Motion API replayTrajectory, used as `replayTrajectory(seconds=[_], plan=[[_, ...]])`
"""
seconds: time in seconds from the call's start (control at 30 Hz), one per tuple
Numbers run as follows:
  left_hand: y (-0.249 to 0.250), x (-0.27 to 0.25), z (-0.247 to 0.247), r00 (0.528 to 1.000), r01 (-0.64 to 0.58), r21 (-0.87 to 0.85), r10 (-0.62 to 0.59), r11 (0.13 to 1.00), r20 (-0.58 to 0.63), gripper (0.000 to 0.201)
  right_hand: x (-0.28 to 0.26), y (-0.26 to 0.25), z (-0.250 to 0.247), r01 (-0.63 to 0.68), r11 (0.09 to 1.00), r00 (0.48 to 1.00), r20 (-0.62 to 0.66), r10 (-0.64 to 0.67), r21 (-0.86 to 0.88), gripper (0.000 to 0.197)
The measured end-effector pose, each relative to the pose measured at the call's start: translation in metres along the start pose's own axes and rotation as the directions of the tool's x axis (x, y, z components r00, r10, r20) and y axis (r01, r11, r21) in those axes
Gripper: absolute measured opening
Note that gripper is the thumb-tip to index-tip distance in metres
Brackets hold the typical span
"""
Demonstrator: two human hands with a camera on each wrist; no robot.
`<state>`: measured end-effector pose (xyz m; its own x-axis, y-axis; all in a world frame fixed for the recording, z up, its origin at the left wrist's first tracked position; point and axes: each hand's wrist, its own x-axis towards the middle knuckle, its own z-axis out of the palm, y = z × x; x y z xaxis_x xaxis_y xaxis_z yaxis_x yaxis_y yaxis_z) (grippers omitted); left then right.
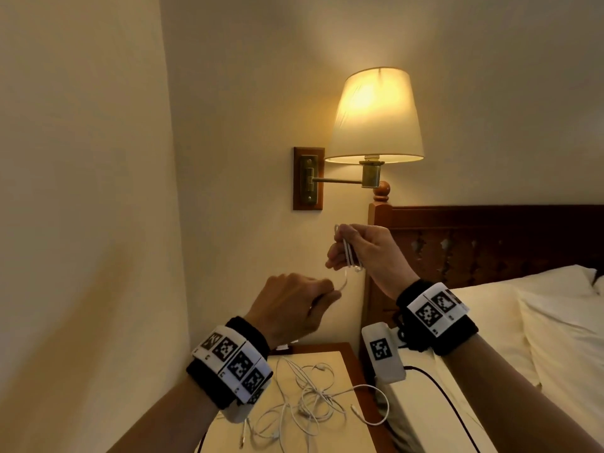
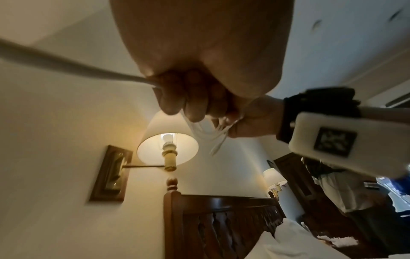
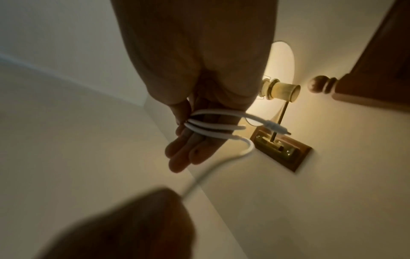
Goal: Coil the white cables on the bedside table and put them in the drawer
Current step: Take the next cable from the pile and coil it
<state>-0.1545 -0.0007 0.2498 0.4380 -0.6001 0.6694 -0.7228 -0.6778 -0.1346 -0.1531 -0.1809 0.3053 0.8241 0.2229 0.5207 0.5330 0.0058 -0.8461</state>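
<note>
My right hand [image 1: 359,246] is raised in front of the wall, and a white cable [image 3: 213,126] is wound in a few loops around its fingers [image 3: 188,154]. The cable's plug end [image 3: 279,130] sticks out on the thumb side. A strand [image 1: 343,284] runs down from the coil to my left hand [image 1: 294,305], which is lower and to the left and grips the strand in curled fingers [image 2: 184,101]. Several more white cables [image 1: 307,397] lie tangled on the bedside table [image 1: 330,356] below. No drawer is in view.
A lit wall lamp [image 1: 376,116] on a brass arm hangs just above the hands. A dark wooden headboard [image 1: 490,237] and the bed with white pillows [image 1: 555,322] are on the right. A wall corner closes the left side.
</note>
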Motion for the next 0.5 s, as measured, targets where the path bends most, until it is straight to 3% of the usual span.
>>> replayTrajectory(seconds=[0.1, 0.2, 0.37, 0.5], plan=[[-0.001, 0.013, -0.016, 0.984, -0.057, 0.052, 0.065, 0.997, -0.168, 0.036, -0.004, 0.003, 0.004, 0.038, 0.973, 0.999, 0.045, -0.029, -0.226, 0.032], [-0.008, 0.025, -0.025, 0.962, -0.038, 0.117, 0.068, 0.992, -0.265, 0.035, -0.006, 0.006, 0.006, 0.055, 0.971, 0.995, 0.099, -0.033, -0.233, 0.039], [-0.022, 0.038, -0.026, 0.933, 0.066, 0.041, -0.047, 0.997, -0.356, 0.036, -0.007, 0.003, 0.005, -0.093, 0.995, 0.986, 0.141, 0.088, 0.031, 0.037], [-0.024, 0.045, -0.029, 0.922, 0.083, -0.065, -0.101, 0.994, -0.373, 0.043, -0.008, -0.003, 0.001, -0.23, 0.928, 0.953, 0.259, 0.155, 0.291, 0.035]])
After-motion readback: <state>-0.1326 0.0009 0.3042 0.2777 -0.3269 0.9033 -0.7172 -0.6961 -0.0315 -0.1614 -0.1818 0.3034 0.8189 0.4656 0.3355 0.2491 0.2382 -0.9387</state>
